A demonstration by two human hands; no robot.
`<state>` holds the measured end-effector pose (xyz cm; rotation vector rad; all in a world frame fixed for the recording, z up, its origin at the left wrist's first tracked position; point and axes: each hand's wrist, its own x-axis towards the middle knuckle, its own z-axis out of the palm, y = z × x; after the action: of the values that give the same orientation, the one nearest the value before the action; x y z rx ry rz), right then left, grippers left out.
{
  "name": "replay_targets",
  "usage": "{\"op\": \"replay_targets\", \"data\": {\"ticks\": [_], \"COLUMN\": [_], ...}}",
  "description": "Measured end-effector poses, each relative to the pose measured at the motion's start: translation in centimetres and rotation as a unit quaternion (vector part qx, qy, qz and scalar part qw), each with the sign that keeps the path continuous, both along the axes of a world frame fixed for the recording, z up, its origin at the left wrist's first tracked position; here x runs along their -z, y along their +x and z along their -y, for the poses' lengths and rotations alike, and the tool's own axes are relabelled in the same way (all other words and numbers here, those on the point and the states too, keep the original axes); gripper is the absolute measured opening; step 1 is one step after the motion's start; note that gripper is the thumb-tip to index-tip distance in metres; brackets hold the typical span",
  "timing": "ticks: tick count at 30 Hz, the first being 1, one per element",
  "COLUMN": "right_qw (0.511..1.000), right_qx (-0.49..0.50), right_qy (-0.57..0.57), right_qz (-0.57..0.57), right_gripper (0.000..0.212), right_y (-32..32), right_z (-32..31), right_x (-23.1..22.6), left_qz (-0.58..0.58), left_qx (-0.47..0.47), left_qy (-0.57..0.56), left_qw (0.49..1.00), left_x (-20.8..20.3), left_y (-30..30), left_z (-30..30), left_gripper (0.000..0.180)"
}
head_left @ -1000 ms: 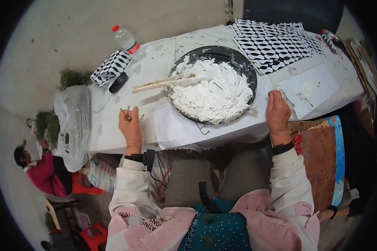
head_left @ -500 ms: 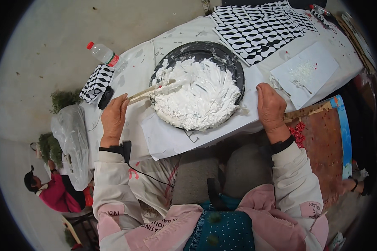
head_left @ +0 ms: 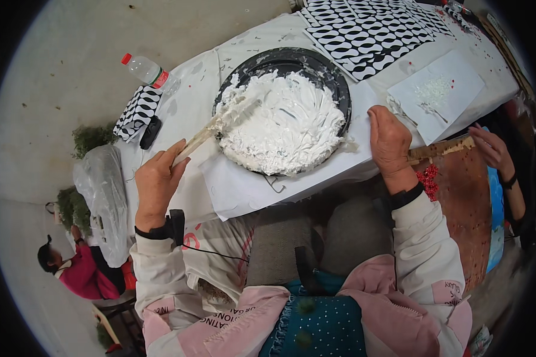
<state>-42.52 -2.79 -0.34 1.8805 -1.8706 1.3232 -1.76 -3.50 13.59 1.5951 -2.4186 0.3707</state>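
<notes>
My left hand (head_left: pixel 158 181) is closed around the near end of a wooden stick (head_left: pixel 198 141). The stick's far end is coated and lies in thick white paste (head_left: pixel 286 128), which is spread roughly over a round black tray (head_left: pixel 268 58). To the right of the tray, my right hand (head_left: pixel 389 141) is curled closed, thumb uppermost, beside the table edge. Whatever its fingers may hold is hidden. A small whitish twig (head_left: pixel 401 109) lies just beyond it. Under the tray's near side are white paper (head_left: pixel 229 193) and a thin bent wire (head_left: pixel 275 185).
Beyond lie black-and-white patterned sheets (head_left: pixel 369 35); at right, a paper with white bits (head_left: pixel 452 83). A bottle (head_left: pixel 146 70) and black device (head_left: pixel 151 132) stand left. Red berries (head_left: pixel 427 181) lie on a brown board (head_left: pixel 458 208), near another person's hand (head_left: pixel 495 152). Someone sits far left (head_left: pixel 86 273).
My left hand has drawn back toward me, tilting the stick more steeply while its tip stays in the paste. The other person's hand at right has moved up beside the board's far corner.
</notes>
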Motion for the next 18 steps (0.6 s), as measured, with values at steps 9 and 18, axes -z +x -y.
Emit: {"op": "replay_targets", "data": {"ticks": [9,18], "right_qw": [1.0,1.0], "right_qx": [-0.003,-0.003], "right_qy": [-0.003,-0.004], "right_qz": [0.003,0.012], "right_gripper": [0.006,0.006], "right_y": [-0.1,-0.1], "right_z": [-0.1,0.0], "right_x": [0.1,0.2], "left_qz": [-0.059,-0.176], "left_qx": [-0.016,-0.03], "left_qy": [0.093,0.283], "left_qw": [0.994,0.943], "left_x": [-1.2,-2.5], "left_y": [-0.5,-1.1], "left_z": [-2.2,-4.2], "left_gripper": [0.036,0.038]}}
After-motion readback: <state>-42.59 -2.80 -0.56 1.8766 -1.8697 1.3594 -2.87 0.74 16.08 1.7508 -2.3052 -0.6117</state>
